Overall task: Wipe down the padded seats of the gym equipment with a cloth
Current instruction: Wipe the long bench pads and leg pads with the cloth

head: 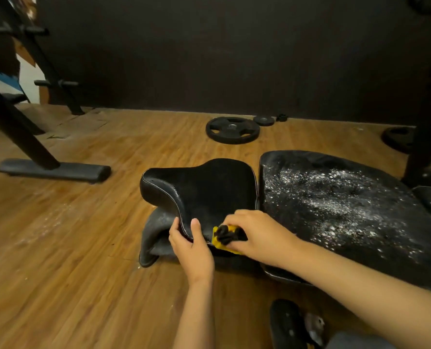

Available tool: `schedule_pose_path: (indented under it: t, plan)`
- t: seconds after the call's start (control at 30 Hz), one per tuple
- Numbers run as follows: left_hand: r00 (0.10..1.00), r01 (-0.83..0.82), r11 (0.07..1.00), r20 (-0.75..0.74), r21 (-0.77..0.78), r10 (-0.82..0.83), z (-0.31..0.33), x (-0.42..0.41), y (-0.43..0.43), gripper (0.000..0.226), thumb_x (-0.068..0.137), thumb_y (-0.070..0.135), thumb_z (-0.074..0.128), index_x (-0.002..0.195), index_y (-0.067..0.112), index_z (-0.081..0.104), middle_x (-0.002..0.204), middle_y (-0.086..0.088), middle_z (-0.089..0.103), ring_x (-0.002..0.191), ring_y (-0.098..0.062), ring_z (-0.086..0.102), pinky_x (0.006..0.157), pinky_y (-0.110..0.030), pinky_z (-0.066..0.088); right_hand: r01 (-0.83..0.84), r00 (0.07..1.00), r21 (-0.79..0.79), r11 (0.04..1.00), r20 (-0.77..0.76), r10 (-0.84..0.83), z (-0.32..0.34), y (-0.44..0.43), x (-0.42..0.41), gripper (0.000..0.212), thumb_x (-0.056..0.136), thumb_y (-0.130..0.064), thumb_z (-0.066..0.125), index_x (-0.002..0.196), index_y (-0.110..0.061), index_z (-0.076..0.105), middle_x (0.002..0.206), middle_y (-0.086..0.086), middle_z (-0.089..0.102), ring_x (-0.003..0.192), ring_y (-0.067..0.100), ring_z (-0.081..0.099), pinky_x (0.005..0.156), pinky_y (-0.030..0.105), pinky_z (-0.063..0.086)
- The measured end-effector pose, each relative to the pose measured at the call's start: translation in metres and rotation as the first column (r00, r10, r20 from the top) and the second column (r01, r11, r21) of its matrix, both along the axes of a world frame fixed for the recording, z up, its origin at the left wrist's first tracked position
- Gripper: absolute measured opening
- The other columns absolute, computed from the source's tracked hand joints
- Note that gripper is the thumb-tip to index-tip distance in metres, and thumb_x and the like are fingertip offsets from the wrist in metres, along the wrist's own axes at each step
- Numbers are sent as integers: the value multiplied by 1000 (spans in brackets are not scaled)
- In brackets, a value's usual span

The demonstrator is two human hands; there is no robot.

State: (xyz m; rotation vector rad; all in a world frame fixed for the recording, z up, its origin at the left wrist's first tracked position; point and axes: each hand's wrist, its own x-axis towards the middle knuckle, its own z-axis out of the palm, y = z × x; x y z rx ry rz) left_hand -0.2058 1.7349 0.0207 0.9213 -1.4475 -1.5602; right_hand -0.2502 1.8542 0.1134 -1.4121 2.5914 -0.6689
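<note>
Left hand (191, 245) is on the near edge of the black padded seat (209, 187), thumb flat on top, fingers (175, 229) curled under the stitched rim: a firm grip. Right hand (257, 235) comes in from the other side, fingers bunched round a yellow cloth (219, 245) with a dark wad in it, pressing it down on the seat's near corner, right beside the left thumb. The seat itself looks dark and mostly free of specks. Next to it on the bench, the larger back pad (335, 205) is scattered with white powder. Beyond, on the wooden floor (71, 248), a big weight plate (232, 130) lies flat with a smaller plate (264, 120) just behind it.
</note>
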Motion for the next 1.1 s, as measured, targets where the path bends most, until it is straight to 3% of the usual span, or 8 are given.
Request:
schedule_pose_path:
  t: [0.17,0.23,0.53,0.63,0.8,0.87,0.97,1.1]
  plan:
    - [991,-133,988,16,84,133,9,32,44,42,98,19,51,139,9,42,140,-9,42,130,-23,41,103,-30,35,220,972,-186,957,123,-200,-2,45,30,21,82,-28,70,99,-33,61,95,-15,60,89,0,56,80,28,48]
    - [989,-147,988,7,51,147,15,47,68,42,96,14,55,136,8,44,136,-12,41,127,-25,41,106,-39,37,337,938,-282,898,181,-295,0,63,42,23,81,-23,71,97,-35,60,94,-17,62,90,-2,57,78,21,46]
    - [971,217,976,-104,11,-215,37,31,128,22,97,19,52,108,38,52,117,10,53,114,-18,53,101,-40,46,768,623,-481,424,406,-668,-39,153,92,40,78,-8,75,91,-39,54,95,-25,61,89,-2,60,73,13,48]
    - [969,215,976,-113,-38,-218,33,24,143,18,97,15,53,111,25,55,119,4,54,119,-17,48,100,-27,40,805,549,-503,314,433,-714,-50,180,97,44,78,-6,74,92,-42,52,95,-23,60,92,-2,59,74,11,47]
    - [981,160,980,-95,-118,-171,18,12,159,22,95,8,51,117,7,54,128,-8,49,122,-14,40,103,-16,30,837,365,-541,82,441,-820,-62,224,92,38,82,-8,71,105,-27,48,103,-9,57,98,9,57,79,14,46]
    - [980,145,978,-114,-151,-162,13,11,159,25,94,12,49,118,5,54,129,-11,49,123,-15,41,107,-23,31,837,317,-546,34,433,-844,-65,234,86,36,84,-9,70,108,-24,46,105,-6,55,99,10,54,77,9,41]
    - [981,139,980,-115,-145,-157,9,10,157,25,93,14,51,117,6,54,128,-10,50,124,-19,43,108,-33,33,832,328,-555,16,468,-820,-70,234,77,34,86,-8,68,108,-22,46,106,-5,54,97,8,53,75,2,37]
    - [985,127,979,-91,-160,-143,12,11,157,20,94,13,53,114,13,54,125,-2,49,124,-19,43,105,-27,32,824,379,-567,7,541,-751,-83,204,77,32,86,-9,67,106,-25,47,101,-9,57,90,-3,56,75,13,43]
